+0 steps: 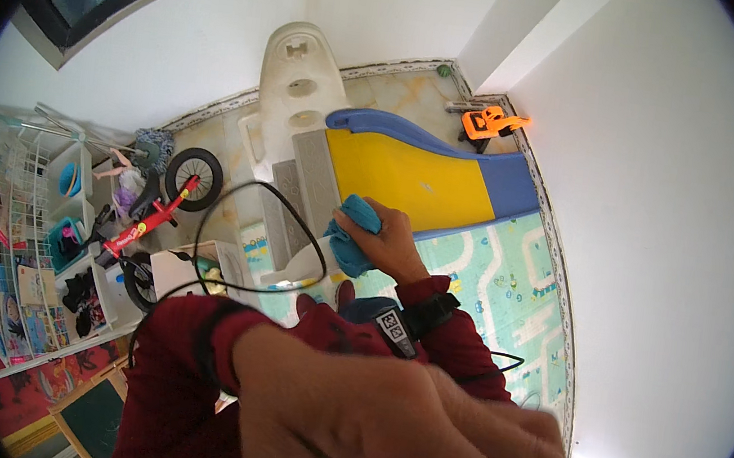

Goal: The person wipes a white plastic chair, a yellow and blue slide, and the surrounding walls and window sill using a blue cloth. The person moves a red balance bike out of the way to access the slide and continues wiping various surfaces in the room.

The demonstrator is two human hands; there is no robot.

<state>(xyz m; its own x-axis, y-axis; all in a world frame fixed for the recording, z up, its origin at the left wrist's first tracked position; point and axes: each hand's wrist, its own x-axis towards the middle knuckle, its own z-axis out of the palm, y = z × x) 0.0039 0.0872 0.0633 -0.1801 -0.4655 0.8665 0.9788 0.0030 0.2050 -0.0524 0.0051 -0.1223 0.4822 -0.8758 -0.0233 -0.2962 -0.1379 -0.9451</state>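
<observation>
My right hand (392,242) is closed around a crumpled blue cloth (354,255), in front of the steps and yellow chute of a plastic toddler slide (407,172). A black device with a patterned square tag is strapped at that wrist. My left hand (398,429) is raised very close to the camera, large and slightly blurred at the bottom. Its fingers bend toward the lower right, and their tips are hidden, so whether it holds anything cannot be told. A black cable (294,216) loops between my left arm and the slide's steps.
At the left stand a red balance bike (157,220), a white wire rack (19,244) with books, storage bins, a doll and a mop. An orange toy excavator (487,124) is by the wall beyond the slide. A patterned play mat (522,294) covers floor beside the slide. White walls enclose the corner.
</observation>
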